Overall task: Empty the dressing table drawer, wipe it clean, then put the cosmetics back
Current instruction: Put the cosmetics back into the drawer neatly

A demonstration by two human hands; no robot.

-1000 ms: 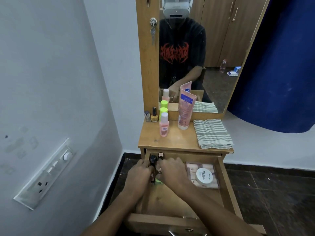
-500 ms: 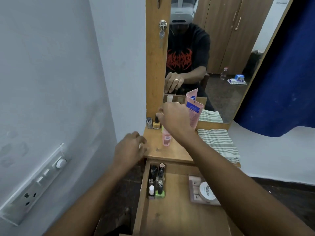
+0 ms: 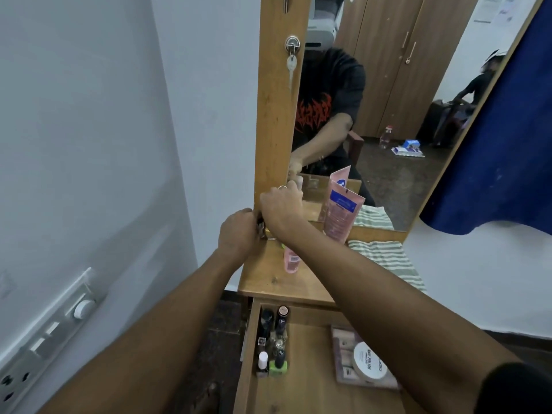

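The drawer (image 3: 301, 392) stands open below the dressing table top (image 3: 268, 279). Several nail polish bottles (image 3: 273, 339) stand in its left end, and a flat pack with a round white tin (image 3: 369, 364) lies at the right. Both hands are at the back left corner of the top. My left hand (image 3: 239, 234) is curled around a small grey nail polish bottle (image 3: 261, 230). My right hand (image 3: 280, 212) is cupped over the spot just beside it, and its fingers and whatever is under them are hidden. A pink bottle (image 3: 291, 259) stands under my right forearm.
A pink tube (image 3: 342, 213) leans on the mirror (image 3: 388, 115). A folded striped cloth (image 3: 385, 261) lies on the right of the top. The white wall with a socket panel (image 3: 50, 339) is close on the left. A blue curtain (image 3: 501, 130) hangs at the right.
Both hands left the drawer and rose to the back left corner of the table top. The left hand closed in beside the right. The view tilted and moved nearer.
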